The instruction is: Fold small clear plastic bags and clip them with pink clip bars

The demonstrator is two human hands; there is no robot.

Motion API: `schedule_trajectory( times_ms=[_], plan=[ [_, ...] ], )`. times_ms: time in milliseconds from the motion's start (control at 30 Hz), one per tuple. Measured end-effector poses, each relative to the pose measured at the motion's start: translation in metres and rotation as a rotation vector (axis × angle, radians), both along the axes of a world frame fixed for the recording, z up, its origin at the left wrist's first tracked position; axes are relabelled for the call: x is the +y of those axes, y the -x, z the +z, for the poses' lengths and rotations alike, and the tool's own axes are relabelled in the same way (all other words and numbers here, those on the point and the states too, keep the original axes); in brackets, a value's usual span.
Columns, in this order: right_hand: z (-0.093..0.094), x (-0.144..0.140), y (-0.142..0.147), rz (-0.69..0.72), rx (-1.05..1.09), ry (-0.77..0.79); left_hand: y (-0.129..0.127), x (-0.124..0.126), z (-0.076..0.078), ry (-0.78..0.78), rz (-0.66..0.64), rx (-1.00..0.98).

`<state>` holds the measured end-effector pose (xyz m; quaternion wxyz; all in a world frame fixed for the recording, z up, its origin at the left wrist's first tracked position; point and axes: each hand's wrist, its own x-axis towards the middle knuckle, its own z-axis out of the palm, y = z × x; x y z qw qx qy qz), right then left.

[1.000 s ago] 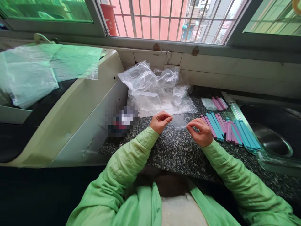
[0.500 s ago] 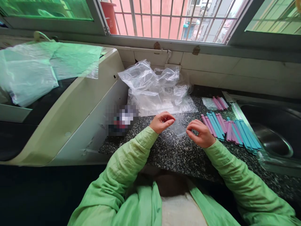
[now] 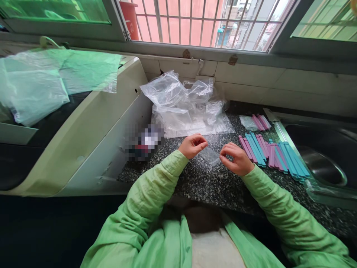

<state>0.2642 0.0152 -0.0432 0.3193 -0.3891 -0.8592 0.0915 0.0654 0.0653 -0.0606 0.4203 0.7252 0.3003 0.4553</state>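
Observation:
Both of my hands hold one small clear plastic bag (image 3: 211, 155) just above the speckled dark countertop (image 3: 200, 182). My left hand (image 3: 192, 145) pinches its left corner between thumb and forefinger. My right hand (image 3: 234, 159) pinches the right edge, fingers curled. Right beside my right hand lies a row of pink and teal plastic sticks (image 3: 272, 153). Both arms wear light green sleeves.
A heap of crumpled clear plastic bags (image 3: 184, 104) lies against the wall behind my hands. A few pink sticks in a small bag (image 3: 256, 122) sit further back right. A steel sink (image 3: 320, 163) is at the right, a cream appliance (image 3: 92, 126) at the left.
My hands have drawn slightly closer together and lower, and the small bag has tilted and sunk toward the countertop. Everything else is still.

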Motion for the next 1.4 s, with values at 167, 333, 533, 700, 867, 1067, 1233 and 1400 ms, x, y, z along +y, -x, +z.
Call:
schedule_trajectory(
  times_ms=[167, 333, 533, 700, 867, 1067, 1233, 1400],
  plan=[
    [0.0002, -0.0001, -0.0001, 0.004, -0.011, 0.001, -0.0008, -0.0005, -0.0006, 0.043, -0.002, -0.003],
    [0.0015, -0.0004, 0.0008, 0.012, -0.017, -0.009, -0.0016, -0.0008, -0.0005, 0.049, -0.02, 0.018],
    [0.0025, -0.0009, 0.0014, 0.005, 0.007, -0.018, -0.003, 0.0013, -0.0021, 0.082, 0.029, 0.023],
    [0.0024, -0.0009, 0.0009, 0.005, 0.006, -0.013, -0.0048, 0.0009, -0.0017, 0.151, 0.028, -0.018],
    [0.0027, -0.0004, -0.0013, 0.007, 0.038, -0.015, -0.0011, 0.0007, -0.0004, 0.14, -0.049, -0.011],
    [0.0033, -0.0002, -0.0023, -0.006, 0.058, -0.001, 0.0005, 0.0011, -0.0005, 0.039, -0.03, 0.047],
    [0.0064, -0.0005, -0.0025, -0.044, 0.115, -0.004, -0.0048, -0.001, -0.0022, -0.028, 0.071, 0.039],
    [0.0078, 0.0004, -0.0036, -0.085, 0.155, -0.024, -0.0077, -0.0022, -0.0035, -0.028, 0.106, 0.032]
  ],
)
